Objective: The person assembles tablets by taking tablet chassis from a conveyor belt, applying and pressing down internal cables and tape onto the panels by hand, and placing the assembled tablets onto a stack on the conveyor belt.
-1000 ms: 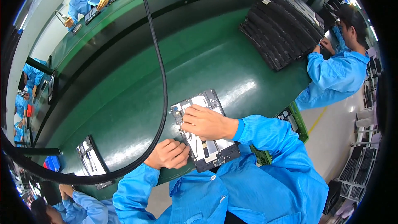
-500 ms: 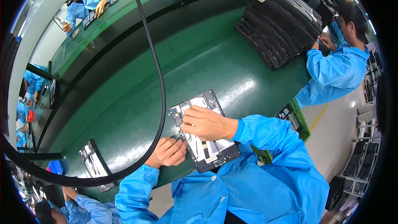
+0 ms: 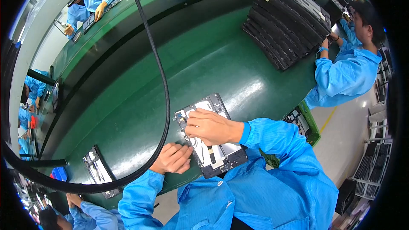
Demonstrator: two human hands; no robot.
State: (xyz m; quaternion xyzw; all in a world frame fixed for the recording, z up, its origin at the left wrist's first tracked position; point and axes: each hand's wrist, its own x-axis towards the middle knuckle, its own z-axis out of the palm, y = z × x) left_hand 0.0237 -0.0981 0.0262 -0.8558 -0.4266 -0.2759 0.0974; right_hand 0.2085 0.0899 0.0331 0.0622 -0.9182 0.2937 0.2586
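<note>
An opened tablet (image 3: pixel 219 151) lies tilted on the green workbench close to my body, its silver-white inside and black circuit boards facing up. My right hand (image 3: pixel 213 128) rests across its upper middle, fingers curled together and pointing left. Whatever sits between those fingertips is too small to make out. My left hand (image 3: pixel 174 158) is closed at the tablet's left edge, its bent fingers against that side. The hand itself hides where its fingertips grip. Blue sleeves cover both my arms.
A black cable (image 3: pixel 164 81) loops down in front of the bench. Another opened device (image 3: pixel 100 168) lies at left. A tall stack of black panels (image 3: pixel 285 25) stands far right, beside a co-worker in blue (image 3: pixel 347 74). A green crate (image 3: pixel 313 123) holds parts at right.
My hands and the tablet stay almost in place. The co-worker at right has shifted, their head and arms a little further right. The whole view moves very slightly.
</note>
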